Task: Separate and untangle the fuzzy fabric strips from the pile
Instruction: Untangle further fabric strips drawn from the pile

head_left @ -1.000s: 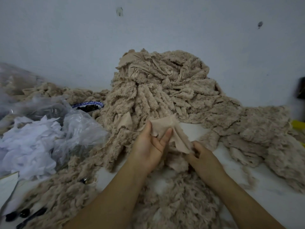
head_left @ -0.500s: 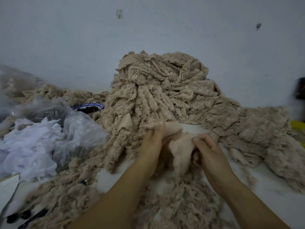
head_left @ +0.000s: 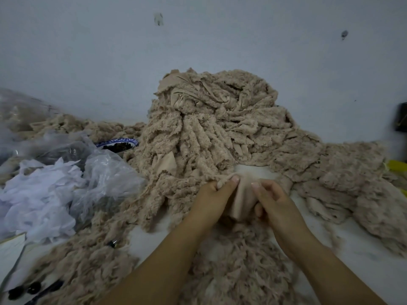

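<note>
Strip (head_left: 242,200) edges pinched by left hand (head_left: 214,201) and right hand (head_left: 278,204).

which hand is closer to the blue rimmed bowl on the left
Left. The left hand pinches the fabric strip, right of the blue-rimmed bowl; the right hand pinches the strip's other side, farther off.

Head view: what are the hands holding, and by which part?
Both hold one beige fabric strip, smooth backing showing: left hand pinches its left edge, right hand grips its right edge.
</note>
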`<state>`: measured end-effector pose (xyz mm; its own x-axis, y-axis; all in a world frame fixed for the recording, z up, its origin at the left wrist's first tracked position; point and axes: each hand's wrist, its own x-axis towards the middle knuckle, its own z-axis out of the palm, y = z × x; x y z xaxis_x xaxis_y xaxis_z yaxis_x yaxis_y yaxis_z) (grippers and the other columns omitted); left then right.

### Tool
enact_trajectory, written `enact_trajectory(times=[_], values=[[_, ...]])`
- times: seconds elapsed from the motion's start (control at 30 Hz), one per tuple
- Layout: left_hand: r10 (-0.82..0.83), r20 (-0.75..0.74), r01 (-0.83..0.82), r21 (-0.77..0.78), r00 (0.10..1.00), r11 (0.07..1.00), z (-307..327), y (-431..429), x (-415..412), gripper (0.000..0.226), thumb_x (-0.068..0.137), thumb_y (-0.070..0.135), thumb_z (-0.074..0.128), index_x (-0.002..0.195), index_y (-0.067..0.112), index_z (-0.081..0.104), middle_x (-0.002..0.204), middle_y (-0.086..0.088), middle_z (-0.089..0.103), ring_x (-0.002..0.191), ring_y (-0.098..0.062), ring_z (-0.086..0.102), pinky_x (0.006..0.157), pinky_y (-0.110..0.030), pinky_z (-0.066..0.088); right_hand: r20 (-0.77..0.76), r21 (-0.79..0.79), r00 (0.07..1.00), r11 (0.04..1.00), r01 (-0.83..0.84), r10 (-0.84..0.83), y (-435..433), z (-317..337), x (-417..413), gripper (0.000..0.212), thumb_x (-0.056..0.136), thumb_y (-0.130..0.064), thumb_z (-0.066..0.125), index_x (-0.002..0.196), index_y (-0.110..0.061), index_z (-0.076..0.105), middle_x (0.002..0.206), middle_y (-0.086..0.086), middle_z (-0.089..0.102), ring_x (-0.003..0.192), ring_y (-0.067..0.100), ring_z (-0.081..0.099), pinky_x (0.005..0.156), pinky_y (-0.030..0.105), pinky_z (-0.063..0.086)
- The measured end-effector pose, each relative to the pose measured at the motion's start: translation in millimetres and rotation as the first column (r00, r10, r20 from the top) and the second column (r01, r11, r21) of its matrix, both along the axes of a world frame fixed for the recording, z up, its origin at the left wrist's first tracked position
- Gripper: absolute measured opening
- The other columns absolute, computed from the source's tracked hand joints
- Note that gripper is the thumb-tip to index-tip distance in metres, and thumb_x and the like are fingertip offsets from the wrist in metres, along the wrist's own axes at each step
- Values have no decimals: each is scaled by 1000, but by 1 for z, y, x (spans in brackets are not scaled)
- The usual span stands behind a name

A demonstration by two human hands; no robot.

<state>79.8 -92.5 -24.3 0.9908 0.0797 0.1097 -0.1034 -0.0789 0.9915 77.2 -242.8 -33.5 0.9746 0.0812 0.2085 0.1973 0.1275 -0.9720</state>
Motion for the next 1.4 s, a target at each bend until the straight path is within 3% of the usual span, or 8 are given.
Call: enact_trajectory(times=[0.17, 0.33, 0.53, 0.73, 0.93, 1.13, 1.3, 1.4], values=[[-1, -112, -32, -298, 994, 954, 6, 3, 1, 36, 91, 42, 68, 104, 9, 76, 99, -11, 77, 97, -28, 73, 95, -46, 56, 0, -150, 999, 988, 37, -37, 2, -5, 2, 20, 92, -34, 64, 94, -15, 61, 55, -6, 55, 51, 5, 50, 49, 17, 43], [-46, -145, -24, -450, 988, 893, 10, 5, 0, 37, 90, 37, 70, 108, 4, 72, 101, -9, 77, 94, -21, 74, 77, -32, 58, -7, -133, 995, 986, 99, -101, -5, -6, 6, 19, 96, -31, 59, 86, -16, 62, 57, -10, 55, 54, 4, 52, 55, 19, 46], [-106, -52, 91, -231, 993, 969, 6, 5, 0, 41, 86, 49, 70, 103, 13, 77, 101, -9, 77, 99, -26, 73, 96, -45, 55, -33, -6, 981, 982, -189, 189, -3, -5, 3, 25, 84, -40, 67, 108, -33, 67, 95, -5, 72, 78, 11, 68, 67, 23, 54], [-95, 52, 94, 16, 994, 995, 1, 5, -1, 44, 79, 76, 56, 79, 37, 75, 81, 18, 73, 77, 2, 68, 65, -9, 49, -71, -250, 994, 963, -97, 82, -3, -19, 10, 11, 97, -28, 58, 100, -23, 67, 77, -3, 72, 67, 11, 65, 58, 22, 49], [166, 177, -210, 265, 970, 941, -8, 17, 10, 31, 102, 38, 48, 88, 15, 65, 87, -5, 62, 64, -1, 55, 57, -13, 44, -169, 534, 983, 831, 153, -73, -37, 3, 28, 41, 94, -35, 59, 127, -11, 56, 117, 6, 69, 98, 16, 72, 72, 23, 58], [132, 61, -133, 750, 989, 648, -25, 18, 18, 45, 98, 40, 52, 139, 21, 47, 142, 2, 41, 130, -20, 37, 103, -31, 32, -150, -72, 968, 979, 190, -199, -15, -20, 20, 13, 97, -27, 60, 99, -17, 68, 90, 0, 73, 78, 10, 72, 69, 25, 55], [105, 49, -92, 880, 993, 467, -30, 19, 20, 42, 96, 28, 51, 138, 23, 51, 140, 1, 45, 132, -23, 38, 105, -34, 28, 4, -440, 988, 887, 139, -153, -11, -25, 15, 19, 97, -35, 56, 84, -28, 69, 77, -9, 72, 72, 0, 66, 73, 27, 54], [90, 133, -160, 800, 987, 578, -28, 20, 19, 29, 99, 24, 47, 121, 17, 65, 120, 1, 52, 115, -18, 46, 90, -27, 31, 18, -459, 988, 876, 145, -154, -12, -25, 15, 22, 97, -35, 55, 81, -32, 69, 77, -13, 71, 72, -4, 64, 73, 26, 52]])
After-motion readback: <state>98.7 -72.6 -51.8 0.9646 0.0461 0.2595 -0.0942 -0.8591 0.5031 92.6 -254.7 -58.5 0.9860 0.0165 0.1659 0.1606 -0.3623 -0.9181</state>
